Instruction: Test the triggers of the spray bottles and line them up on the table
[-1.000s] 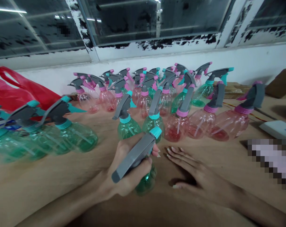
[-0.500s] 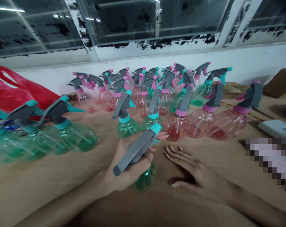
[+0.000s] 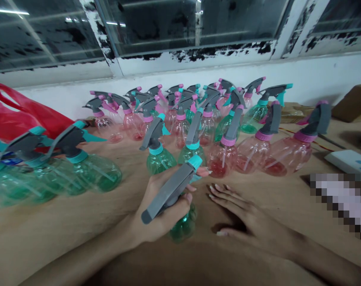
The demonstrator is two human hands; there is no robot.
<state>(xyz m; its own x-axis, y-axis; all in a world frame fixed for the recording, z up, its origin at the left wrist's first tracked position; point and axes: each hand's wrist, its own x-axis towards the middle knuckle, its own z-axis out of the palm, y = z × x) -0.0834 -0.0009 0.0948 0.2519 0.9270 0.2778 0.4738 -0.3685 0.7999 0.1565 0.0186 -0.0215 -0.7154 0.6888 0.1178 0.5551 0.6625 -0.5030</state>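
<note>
My left hand [image 3: 159, 206] is wrapped round the neck of a green spray bottle [image 3: 184, 228] with a grey trigger head and a turquoise nozzle. The bottle's nozzle points away to the upper right, and my hand hides its collar. On the table to the right, my right hand [image 3: 243, 210] lies palm down with fingers stretched out, holding nothing. Just beyond my hands stand two more green spray bottles [image 3: 160, 161] with turquoise collars. A pink spray bottle [image 3: 222, 161] with a pink collar stands beside them, past my right fingertips.
Several green spray bottles [image 3: 95, 172] stand at the left, before a red plastic bag [image 3: 34, 113]. More pink and green bottles crowd the back near the white wall [image 3: 311, 75]. A cardboard box [image 3: 355, 103] and a white device [image 3: 349, 161] are at the right, above a blurred-out patch.
Almost nothing differs. The view has shifted very slightly; both hands and the held spray bottle keep their places.
</note>
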